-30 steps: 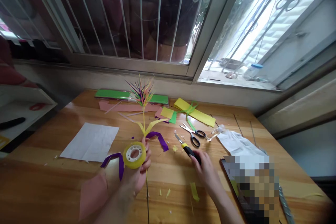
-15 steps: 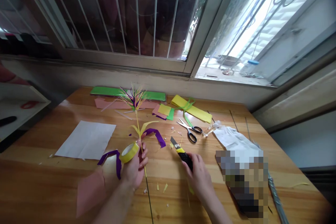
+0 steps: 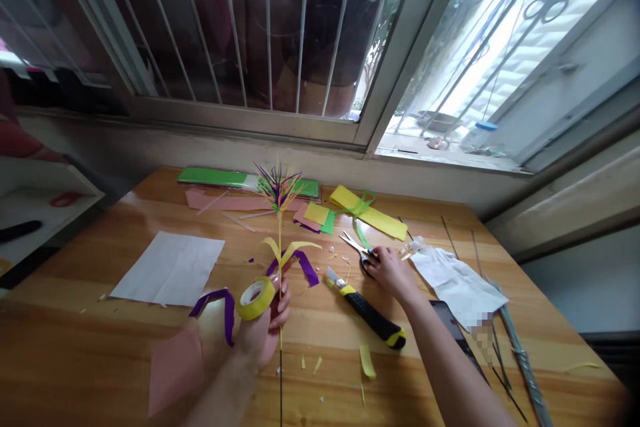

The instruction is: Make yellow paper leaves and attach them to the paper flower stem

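My left hand [image 3: 263,330] is closed round the thin stem of a paper flower [image 3: 280,190], which has a fringed purple and yellow head and two yellow leaves. A roll of yellow tape [image 3: 256,298] is held in the same hand, against the stem. Over at the right, my right hand [image 3: 393,271] has its fingers on the black handles of the scissors [image 3: 364,252], whose blades lie apart on the table and point left. Just below that hand lies a black and yellow utility knife [image 3: 373,317], its blade out, with nobody holding it.
White paper [image 3: 167,268] and pink paper [image 3: 176,367] lie left, beside a purple strip [image 3: 225,300]. Yellow crepe paper [image 3: 370,213] and a green pack [image 3: 215,177] sit by the wall. A phone [image 3: 457,333], white cloth-like sheet [image 3: 457,287] and wires are at right.
The utility knife has left my right hand and now lies on the table. That hand has moved up and right to the scissors. My left hand still holds the flower and tape.
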Demonstrator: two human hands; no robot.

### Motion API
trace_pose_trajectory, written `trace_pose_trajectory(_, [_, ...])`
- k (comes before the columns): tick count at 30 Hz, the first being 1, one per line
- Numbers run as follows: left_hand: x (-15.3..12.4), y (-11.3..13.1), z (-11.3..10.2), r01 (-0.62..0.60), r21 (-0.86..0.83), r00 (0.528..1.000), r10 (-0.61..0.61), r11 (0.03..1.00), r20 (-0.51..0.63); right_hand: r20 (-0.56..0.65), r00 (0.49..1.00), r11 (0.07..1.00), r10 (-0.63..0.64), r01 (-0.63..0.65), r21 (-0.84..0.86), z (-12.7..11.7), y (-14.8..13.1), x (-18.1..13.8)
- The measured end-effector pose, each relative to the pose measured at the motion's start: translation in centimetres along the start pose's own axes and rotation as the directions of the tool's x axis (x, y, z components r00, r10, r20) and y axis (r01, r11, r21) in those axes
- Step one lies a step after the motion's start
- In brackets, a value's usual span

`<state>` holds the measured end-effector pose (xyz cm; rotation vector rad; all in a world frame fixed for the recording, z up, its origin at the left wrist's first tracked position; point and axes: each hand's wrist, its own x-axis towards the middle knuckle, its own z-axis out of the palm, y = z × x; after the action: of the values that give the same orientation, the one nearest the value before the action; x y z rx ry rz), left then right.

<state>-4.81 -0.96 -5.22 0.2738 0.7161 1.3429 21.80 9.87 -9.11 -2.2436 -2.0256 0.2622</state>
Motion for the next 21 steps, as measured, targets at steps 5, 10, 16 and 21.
trace_pose_trajectory(5, [0.1,0.0,-0.2,0.079,0.101,0.997,-0.078,0.992,-0.009,0.090,0.990,0.994,0.106,-0.107,-0.002,-0.6,-0.5,0.8])
trace_pose_trajectory(10, [0.4,-0.8,-0.4,0.088,0.172,0.992,-0.070,0.981,-0.108,0.203,0.961,0.963,0.190,-0.222,0.152,-2.8,0.0,-0.3])
trace_pose_trajectory(16, [0.5,-1.1,-0.3,0.036,0.259,0.988,0.004,0.965,-0.155,0.334,0.942,0.786,0.047,-0.241,0.569,-2.5,-1.4,-8.4])
trace_pose_trajectory(21, [0.7,-1.6,-0.4,-0.001,0.363,0.989,0.054,0.932,-0.137,0.426,0.859,-0.144,-0.284,-0.478,0.867,2.3,-6.5,-14.7])
